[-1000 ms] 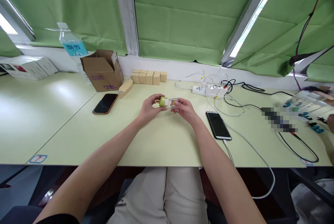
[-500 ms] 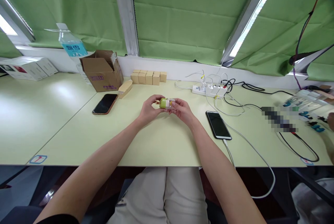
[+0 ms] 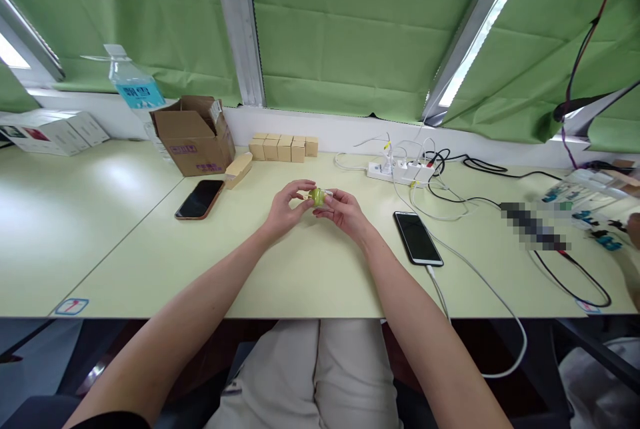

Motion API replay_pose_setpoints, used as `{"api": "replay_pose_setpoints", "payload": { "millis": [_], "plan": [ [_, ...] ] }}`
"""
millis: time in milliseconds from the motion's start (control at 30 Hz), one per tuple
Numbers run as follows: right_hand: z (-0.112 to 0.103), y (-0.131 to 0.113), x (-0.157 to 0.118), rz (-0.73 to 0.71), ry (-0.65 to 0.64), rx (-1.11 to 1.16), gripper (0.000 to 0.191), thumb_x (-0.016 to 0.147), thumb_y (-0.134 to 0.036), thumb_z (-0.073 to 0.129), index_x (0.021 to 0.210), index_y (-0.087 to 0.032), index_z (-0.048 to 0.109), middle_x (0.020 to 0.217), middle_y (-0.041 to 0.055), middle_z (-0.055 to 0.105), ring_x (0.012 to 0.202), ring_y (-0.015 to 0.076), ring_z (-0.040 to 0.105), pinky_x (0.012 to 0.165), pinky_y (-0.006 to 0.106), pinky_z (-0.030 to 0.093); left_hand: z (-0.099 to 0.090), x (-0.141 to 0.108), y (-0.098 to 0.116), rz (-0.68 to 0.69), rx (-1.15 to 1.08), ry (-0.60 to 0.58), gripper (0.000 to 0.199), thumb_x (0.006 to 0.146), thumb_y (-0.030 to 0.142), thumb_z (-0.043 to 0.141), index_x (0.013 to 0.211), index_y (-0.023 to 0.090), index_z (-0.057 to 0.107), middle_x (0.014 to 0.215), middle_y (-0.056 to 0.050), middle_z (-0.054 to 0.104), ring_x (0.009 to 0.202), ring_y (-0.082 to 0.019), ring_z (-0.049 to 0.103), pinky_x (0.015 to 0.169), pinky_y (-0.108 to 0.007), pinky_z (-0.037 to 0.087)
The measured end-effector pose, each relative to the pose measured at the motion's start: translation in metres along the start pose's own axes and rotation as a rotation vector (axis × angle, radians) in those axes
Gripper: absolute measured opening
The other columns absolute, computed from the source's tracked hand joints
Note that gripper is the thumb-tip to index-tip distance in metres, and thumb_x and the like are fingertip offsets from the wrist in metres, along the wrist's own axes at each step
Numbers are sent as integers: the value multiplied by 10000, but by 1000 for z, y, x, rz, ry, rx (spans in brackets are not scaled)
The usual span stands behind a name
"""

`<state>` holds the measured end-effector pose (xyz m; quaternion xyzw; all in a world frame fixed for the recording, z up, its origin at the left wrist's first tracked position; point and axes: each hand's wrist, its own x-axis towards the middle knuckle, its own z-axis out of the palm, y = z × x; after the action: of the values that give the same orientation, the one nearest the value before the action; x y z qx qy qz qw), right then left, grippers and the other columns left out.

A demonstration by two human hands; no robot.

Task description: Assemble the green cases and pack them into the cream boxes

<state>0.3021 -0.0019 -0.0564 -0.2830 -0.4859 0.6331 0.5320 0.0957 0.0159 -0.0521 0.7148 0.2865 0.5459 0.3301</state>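
In front of me, just above the table, is a small yellow-green object [image 3: 317,198] with a clear part at its right side. A thin light strand shows at its left end. My left hand [image 3: 287,208] curls round that end, with the thumb and fingers closed on it. From the right, my right hand [image 3: 346,211] pinches the clear part between thumb and fingers. The fingers cover much of the object, so I cannot make out its exact kind.
Several small cardboard boxes [image 3: 284,148] stand by the wall, left of a power strip [image 3: 400,172] with tangled cables. An open carton [image 3: 193,142], a water bottle [image 3: 133,79] and a phone [image 3: 200,199] are at left. Another phone [image 3: 418,238], cabled, lies right.
The object has turned in my fingers: its white and yellow side no longer shows, and the green part faces me. Both hands stay in nearly the same place.
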Motion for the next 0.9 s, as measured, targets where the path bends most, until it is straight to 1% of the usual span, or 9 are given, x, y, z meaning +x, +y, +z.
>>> {"api": "replay_pose_setpoints", "payload": {
  "millis": [167,333,500,567,633,700,767,800,900],
  "plan": [
    [-5,5,1,42,-24,0,546,715,-550,1036,1053,-196,794,941,62,831,825,244,823,834,425,724,1,4,-11,-59,41,-18,358,875,519,844,1125,263,860,1383,-147,780,1343,-332,693,1003,-456,602],
    [-8,7,-1,61,-31,15,516,690,-481,1059,1037,-192,809,1000,73,843,915,266,828,902,467,730,-2,4,-10,-148,16,-96,383,858,496,847,1152,252,861,1398,-141,782,1368,-350,687,1032,-468,582],
    [0,3,-5,49,-10,73,498,733,-480,1026,1112,-241,810,1073,55,844,1003,269,818,1036,516,688,-6,4,-8,-124,54,-171,469,933,526,764,1346,303,770,1501,-107,725,1416,-318,636,1103,-466,529],
    [2,1,-4,12,15,113,543,725,-478,1024,1178,-289,791,1141,38,839,1048,280,815,1116,558,641,-13,11,-15,-118,72,-89,534,983,556,697,1453,303,691,1538,-123,689,1424,-312,617,1140,-481,498],
    [0,1,-1,-37,63,107,590,690,-466,1034,1198,-316,774,1164,33,826,1090,296,806,1149,578,605,-27,22,-26,-180,140,104,555,1001,555,669,1464,251,642,1476,-169,697,1394,-341,623,1151,-525,467],
    [-6,3,3,-104,162,1,599,656,-449,1029,1173,-309,762,1145,41,809,1118,303,783,1127,569,596,-48,35,-41,-275,320,337,574,925,490,780,1389,189,626,1388,-212,702,1423,-413,567,1186,-592,393],
    [-13,7,6,-160,314,-208,573,638,-428,989,1136,-281,749,1127,54,796,1130,303,748,1095,550,585,-73,47,-55,-317,505,517,591,830,430,887,1270,153,607,1356,-249,680,1512,-489,431,1215,-654,287],
    [-17,8,8,-172,394,-340,548,635,-412,958,1118,-268,743,1130,58,793,1131,300,729,1086,541,576,-85,52,-61,-292,555,569,576,813,419,904,1209,141,591,1357,-265,662,1547,-511,354,1210,-670,253],
    [-26,12,8,-136,556,-686,483,638,-339,865,1092,-248,726,1162,61,793,1111,284,695,1054,500,565,-116,63,-77,-245,575,581,458,876,441,853,1023,150,533,1360,-276,626,1585,-497,215,1171,-678,216]
  ]
}}
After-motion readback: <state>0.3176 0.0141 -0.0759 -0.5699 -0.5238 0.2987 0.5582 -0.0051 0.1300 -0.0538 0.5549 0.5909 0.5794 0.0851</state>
